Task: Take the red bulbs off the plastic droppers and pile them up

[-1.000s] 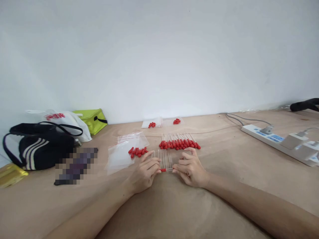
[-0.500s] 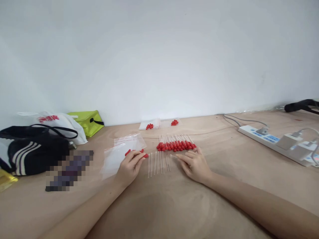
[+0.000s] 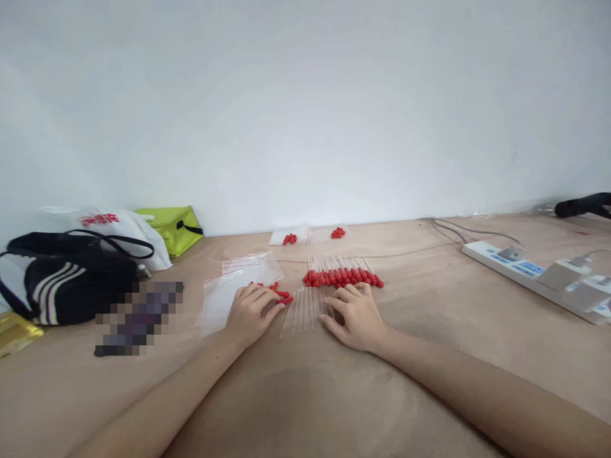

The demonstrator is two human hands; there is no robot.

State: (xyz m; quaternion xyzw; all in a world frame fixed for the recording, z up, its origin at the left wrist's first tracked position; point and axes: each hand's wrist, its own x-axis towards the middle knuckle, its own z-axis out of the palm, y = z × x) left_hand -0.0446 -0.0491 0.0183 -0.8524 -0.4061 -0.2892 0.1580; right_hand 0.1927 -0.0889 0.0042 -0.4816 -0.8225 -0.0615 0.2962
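Note:
My left hand [image 3: 251, 308] lies on the table over a small pile of loose red caps [image 3: 281, 296], fingers curled on them; what they pinch is hidden. My right hand [image 3: 356, 315] rests flat with fingers spread, its fingertips touching a row of bare clear thin tubes [image 3: 305, 308] lying side by side between the hands. Just behind, a row of tubes fitted with red caps [image 3: 341, 277] lies across the table. Clear zip bags [image 3: 233, 286] lie to the left of my left hand.
Two small bags with red caps [image 3: 312, 235] sit by the wall. At the left are a black striped bag [image 3: 67, 280], a white plastic bag [image 3: 114, 226], a green pouch [image 3: 172, 226] and a blurred object [image 3: 138, 318]. A white power strip with plugs [image 3: 539, 273] lies at the right.
Both hands let go of the tube they held together a second ago. My left hand moved left onto the loose red caps; my right hand now lies flat at the bare tubes.

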